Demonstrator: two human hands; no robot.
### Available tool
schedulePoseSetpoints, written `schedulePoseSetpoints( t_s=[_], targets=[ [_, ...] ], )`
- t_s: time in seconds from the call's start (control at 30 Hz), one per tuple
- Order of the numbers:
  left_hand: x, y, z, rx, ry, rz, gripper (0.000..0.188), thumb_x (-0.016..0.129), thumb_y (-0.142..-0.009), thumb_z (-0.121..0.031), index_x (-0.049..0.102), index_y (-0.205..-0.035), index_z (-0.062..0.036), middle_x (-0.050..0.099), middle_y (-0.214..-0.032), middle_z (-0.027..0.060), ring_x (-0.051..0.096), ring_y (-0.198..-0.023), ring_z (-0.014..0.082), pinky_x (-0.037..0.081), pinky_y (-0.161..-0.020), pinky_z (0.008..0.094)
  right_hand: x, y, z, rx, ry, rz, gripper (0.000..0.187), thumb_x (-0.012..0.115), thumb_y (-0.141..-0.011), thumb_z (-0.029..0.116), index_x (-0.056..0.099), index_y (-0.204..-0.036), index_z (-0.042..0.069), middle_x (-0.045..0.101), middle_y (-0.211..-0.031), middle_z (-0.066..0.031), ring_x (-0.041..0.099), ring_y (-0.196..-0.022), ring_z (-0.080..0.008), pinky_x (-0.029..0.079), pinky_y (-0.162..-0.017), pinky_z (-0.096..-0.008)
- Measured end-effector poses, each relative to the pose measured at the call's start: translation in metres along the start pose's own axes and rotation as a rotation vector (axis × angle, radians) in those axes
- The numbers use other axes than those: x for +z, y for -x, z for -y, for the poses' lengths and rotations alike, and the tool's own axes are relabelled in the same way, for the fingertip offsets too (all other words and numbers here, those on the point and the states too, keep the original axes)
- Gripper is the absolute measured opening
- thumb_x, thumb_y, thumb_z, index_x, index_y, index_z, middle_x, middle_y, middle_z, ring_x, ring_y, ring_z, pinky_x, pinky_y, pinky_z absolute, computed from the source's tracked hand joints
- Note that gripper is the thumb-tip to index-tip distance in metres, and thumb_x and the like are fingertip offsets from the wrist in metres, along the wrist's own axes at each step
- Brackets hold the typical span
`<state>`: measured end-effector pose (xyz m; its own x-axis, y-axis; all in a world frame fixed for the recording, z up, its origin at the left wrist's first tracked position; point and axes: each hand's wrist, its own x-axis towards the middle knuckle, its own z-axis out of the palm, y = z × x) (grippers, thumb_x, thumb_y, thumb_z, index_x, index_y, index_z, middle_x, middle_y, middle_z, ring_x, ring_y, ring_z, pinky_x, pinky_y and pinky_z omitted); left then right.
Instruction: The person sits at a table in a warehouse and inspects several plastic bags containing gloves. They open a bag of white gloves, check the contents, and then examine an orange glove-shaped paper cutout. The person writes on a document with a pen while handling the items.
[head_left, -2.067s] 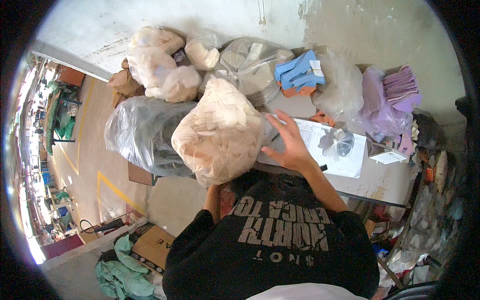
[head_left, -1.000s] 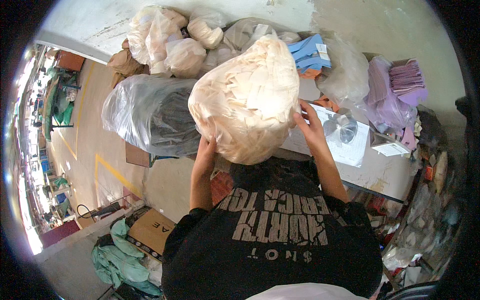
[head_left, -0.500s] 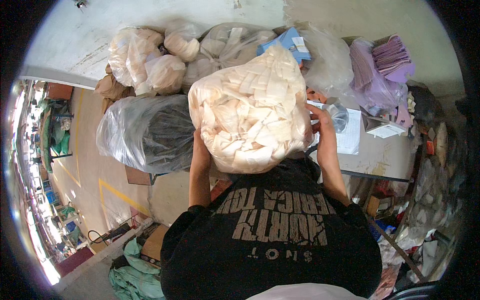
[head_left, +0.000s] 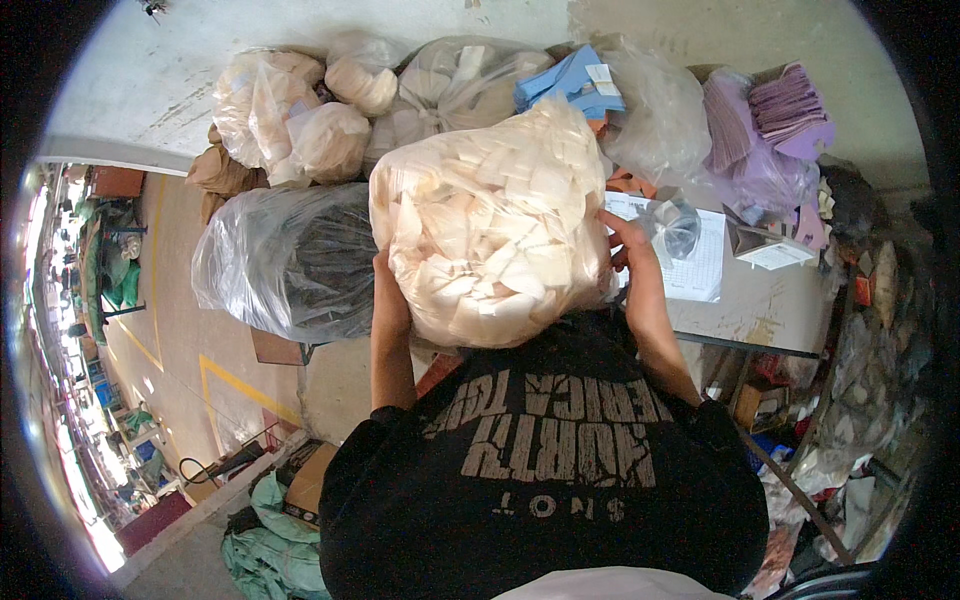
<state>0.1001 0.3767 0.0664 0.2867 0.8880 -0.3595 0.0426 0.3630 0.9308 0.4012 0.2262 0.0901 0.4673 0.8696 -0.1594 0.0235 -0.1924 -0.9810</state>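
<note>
While left fingers (head_left: 383,268) mostly hidden, right fingers (head_left: 624,231) half-bent, one cream-filled bag (head_left: 495,235) in their shared grip.

A bulging clear bag (head_left: 470,180) of cream pieces (head_left: 525,280), its far end narrower, sits between left hand (head_left: 391,290) and right hand (head_left: 637,258).

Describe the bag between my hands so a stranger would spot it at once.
Find the table beside the pale wall. At its near side, above the black shirt, is a clear plastic bag packed with cream pieces. Unlike the other bags, it sits between the left hand and the right hand.
</note>
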Motion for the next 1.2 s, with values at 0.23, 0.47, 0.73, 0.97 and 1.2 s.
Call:
schedulePoseSetpoints(
  t_s=[0.23, 0.47, 0.73, 0.97, 1.2],
  targets=[
    [-0.009, -0.011, 0.022, -0.106, 0.288, -0.088, 0.071, 0.035, -0.108, -0.054, 0.033, -0.154, -0.0001, 0.052, -0.146, 0.0219, 0.057, -0.129, 0.0302, 0.046, -0.109, 0.0435, -0.001, -0.003, 0.028, -0.094, 0.076, -0.024, 0.057, 0.039, -0.110, 0.041, 0.065, -0.130, -0.005, 0.055, -0.104, -0.0096, 0.052, -0.098, -0.0204, 0.040, -0.088, -0.0313],
    [0.000, -0.014, 0.026, -0.159, 0.337, -0.044, 0.075, 0.029, -0.104, -0.065, 0.041, -0.150, -0.0064, 0.054, -0.145, 0.0188, 0.056, -0.130, 0.0344, 0.048, -0.110, 0.0482, 0.004, -0.002, 0.026, -0.004, -0.061, -0.046, 0.054, 0.040, -0.111, 0.037, 0.065, -0.127, -0.008, 0.060, -0.114, -0.0136, 0.056, -0.111, -0.0221, 0.040, -0.101, -0.0321],
    [0.008, -0.007, 0.019, -0.155, 0.379, -0.018, 0.074, 0.030, -0.106, -0.061, 0.037, -0.153, -0.0045, 0.054, -0.145, 0.0199, 0.056, -0.131, 0.0340, 0.048, -0.109, 0.0485, 0.005, 0.000, 0.035, -0.004, -0.019, -0.085, 0.054, 0.038, -0.113, 0.037, 0.064, -0.129, -0.007, 0.063, -0.115, -0.0132, 0.057, -0.111, -0.0215, 0.041, -0.101, -0.0323],
    [-0.004, -0.015, 0.040, 0.037, 0.571, -0.017, 0.068, 0.048, -0.103, -0.050, 0.037, -0.152, -0.0027, 0.049, -0.149, 0.0195, 0.054, -0.132, 0.0338, 0.049, -0.109, 0.0492, -0.003, 0.015, 0.059, -0.040, 0.097, -0.060, 0.055, 0.035, -0.113, 0.037, 0.059, -0.139, -0.004, 0.063, -0.117, -0.0121, 0.057, -0.113, -0.0207, 0.040, -0.102, -0.0300],
    [-0.007, -0.015, 0.051, 0.130, 0.662, -0.002, 0.070, 0.049, -0.101, -0.049, 0.037, -0.152, -0.0020, 0.049, -0.149, 0.0198, 0.054, -0.132, 0.0343, 0.048, -0.109, 0.0495, -0.005, 0.020, 0.079, -0.187, -0.120, -0.008, 0.072, 0.029, -0.109, 0.052, 0.055, -0.144, -0.004, 0.063, -0.132, -0.0161, 0.058, -0.115, -0.0257, 0.039, -0.107, -0.0375]
  ],
)
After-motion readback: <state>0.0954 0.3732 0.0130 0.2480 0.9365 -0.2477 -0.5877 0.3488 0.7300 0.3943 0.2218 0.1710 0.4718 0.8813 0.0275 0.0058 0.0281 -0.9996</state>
